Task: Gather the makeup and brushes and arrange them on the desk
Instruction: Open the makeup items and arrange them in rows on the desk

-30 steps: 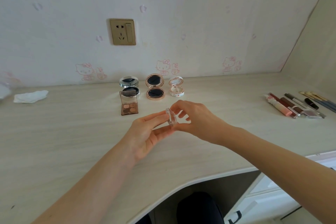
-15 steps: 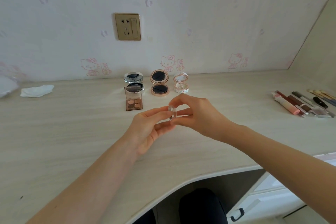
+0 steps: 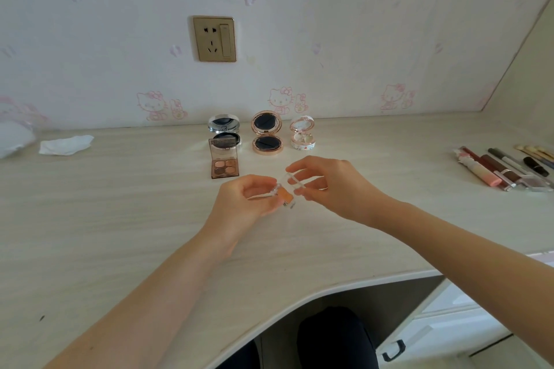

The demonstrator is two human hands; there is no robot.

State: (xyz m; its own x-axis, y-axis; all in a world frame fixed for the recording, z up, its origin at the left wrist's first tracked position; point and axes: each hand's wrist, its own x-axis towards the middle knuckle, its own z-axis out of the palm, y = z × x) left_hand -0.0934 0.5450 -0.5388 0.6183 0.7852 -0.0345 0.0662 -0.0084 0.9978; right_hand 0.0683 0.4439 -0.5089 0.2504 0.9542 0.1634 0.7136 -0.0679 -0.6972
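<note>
Orange pan in clear compact [image 3: 286,196]; brown-toned eyeshadow palette [image 3: 224,167].

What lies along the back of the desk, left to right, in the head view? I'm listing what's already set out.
Crumpled tissue → silver compact → rose-gold compact → white floral compact → lip glosses and brushes.

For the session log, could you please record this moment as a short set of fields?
left hand: grips base of clear case
right hand: lifts the case's lid
case: open, orange pan showing
row by wall: palette, three open compacts
desk right: lip glosses, pencils, brushes
desk left: tissue
wall: socket
</note>
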